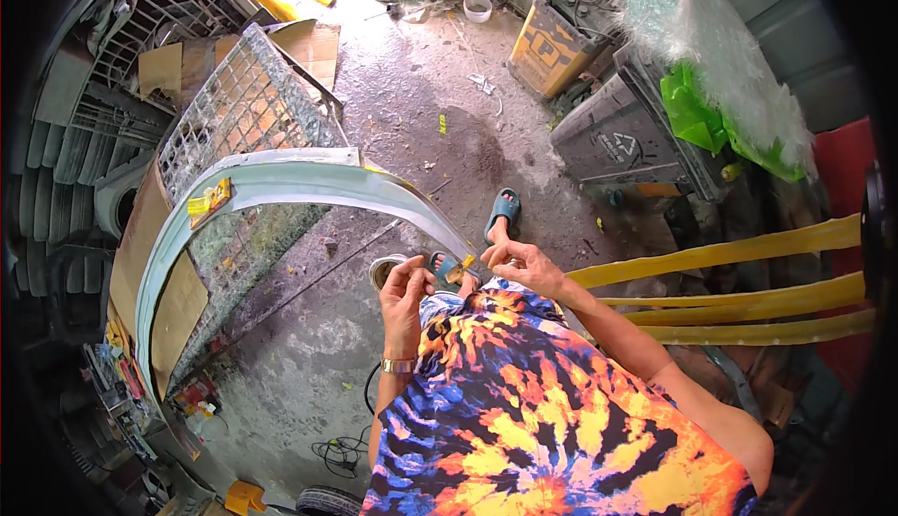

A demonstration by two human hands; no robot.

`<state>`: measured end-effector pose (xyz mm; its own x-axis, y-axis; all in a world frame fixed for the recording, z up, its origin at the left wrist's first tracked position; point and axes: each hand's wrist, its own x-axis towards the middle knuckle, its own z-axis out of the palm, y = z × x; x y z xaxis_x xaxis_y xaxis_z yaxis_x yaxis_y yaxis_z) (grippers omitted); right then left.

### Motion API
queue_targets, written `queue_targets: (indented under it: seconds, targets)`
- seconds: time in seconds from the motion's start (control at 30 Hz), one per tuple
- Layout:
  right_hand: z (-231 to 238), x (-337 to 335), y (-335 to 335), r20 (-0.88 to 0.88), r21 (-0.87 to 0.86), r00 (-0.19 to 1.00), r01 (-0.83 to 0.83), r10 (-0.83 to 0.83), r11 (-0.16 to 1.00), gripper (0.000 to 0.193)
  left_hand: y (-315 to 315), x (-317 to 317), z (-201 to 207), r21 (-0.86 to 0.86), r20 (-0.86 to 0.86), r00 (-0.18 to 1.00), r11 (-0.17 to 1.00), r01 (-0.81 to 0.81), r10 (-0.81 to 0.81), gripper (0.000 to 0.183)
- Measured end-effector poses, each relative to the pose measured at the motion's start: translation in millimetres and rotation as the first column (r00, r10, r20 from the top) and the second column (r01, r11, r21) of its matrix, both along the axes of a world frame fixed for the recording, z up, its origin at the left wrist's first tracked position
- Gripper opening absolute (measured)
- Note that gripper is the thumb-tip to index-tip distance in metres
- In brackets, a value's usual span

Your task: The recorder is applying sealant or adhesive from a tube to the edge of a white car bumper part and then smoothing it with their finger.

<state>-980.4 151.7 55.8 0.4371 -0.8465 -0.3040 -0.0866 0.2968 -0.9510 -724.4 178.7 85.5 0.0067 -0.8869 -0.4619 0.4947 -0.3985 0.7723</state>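
My left hand [407, 293] is raised in front of my body, its thumb and fingertips pinched together. My right hand [526, 265] is also closed in a pinch, a short way to the right. Whatever either pinch holds is too small to make out. Between the hands, a small yellow and brown piece [460, 270] shows at the near end of a long, curved, pale grey-blue strip [271, 181]. The strip arcs away to the left over a wire grid. On it rests a small yellow packet [208, 203].
The wire grid [251, 95] leans over cardboard [178, 329] at the left. Yellow bands [748, 247] stretch out at the right. Beyond them stands a dark bin [622, 142] beside a yellow-and-black box [552, 48]. A round can [382, 271] and a cable [341, 450] are on the floor.
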Motion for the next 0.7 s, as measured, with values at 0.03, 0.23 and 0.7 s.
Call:
queue_targets:
  seconds: [0.03, 0.23, 0.7]
  targets:
    - [-2.4, 0.8, 0.5, 0.002, 0.002, 1.000, 0.003, -0.003, 1.000, 0.017, 3.2, 1.6, -3.6, 0.002, 0.002, 1.000, 1.000, 0.003, -0.003, 0.024]
    - [-18.4, 4.1, 5.9, -0.005, 0.146, 0.993, 0.114, -0.114, 0.983, 0.012, 17.2, 3.5, -24.8, 0.090, 0.080, 0.993, 0.993, 0.078, -0.086, 0.021]
    - [-21.3, 20.4, 11.5, -0.489, -0.335, 0.856, -0.359, 0.165, 0.871, 0.046, 35.2, -20.9, -44.1, 0.128, 0.297, 0.887, 0.935, 0.330, -0.354, 0.036]
